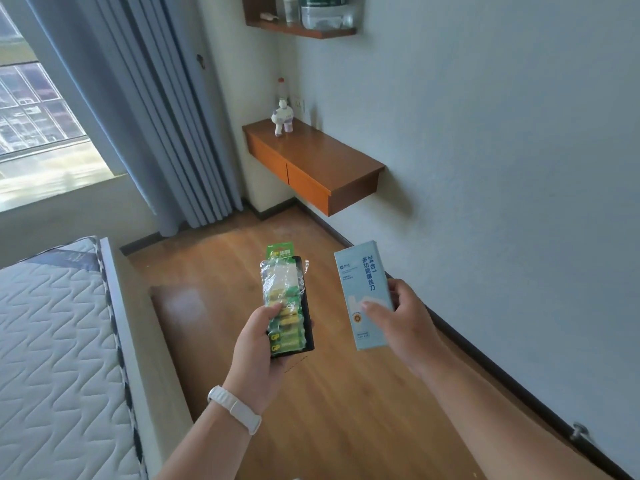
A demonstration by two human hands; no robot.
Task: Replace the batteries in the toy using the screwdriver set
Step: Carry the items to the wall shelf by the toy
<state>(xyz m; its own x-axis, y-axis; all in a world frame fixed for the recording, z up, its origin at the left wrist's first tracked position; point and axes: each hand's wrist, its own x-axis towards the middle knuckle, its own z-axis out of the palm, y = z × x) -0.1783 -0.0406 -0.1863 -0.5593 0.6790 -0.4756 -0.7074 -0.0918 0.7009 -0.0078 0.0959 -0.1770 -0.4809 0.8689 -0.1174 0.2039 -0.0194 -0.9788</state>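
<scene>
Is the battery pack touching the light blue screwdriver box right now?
Apart. The head view shows bare wood floor between the battery pack in the left hand and the screwdriver box in the right hand.

Battery pack [284, 308] is green and yellow cells in crinkly clear plastic with a green card top, lying lengthwise on a flat black slab, both held up over the floor. Screwdriver box [362, 296] is pale blue with dark blue print, held upright just beside it. The toy [283, 116], a small white animal figure, stands on the far wall shelf.
</scene>
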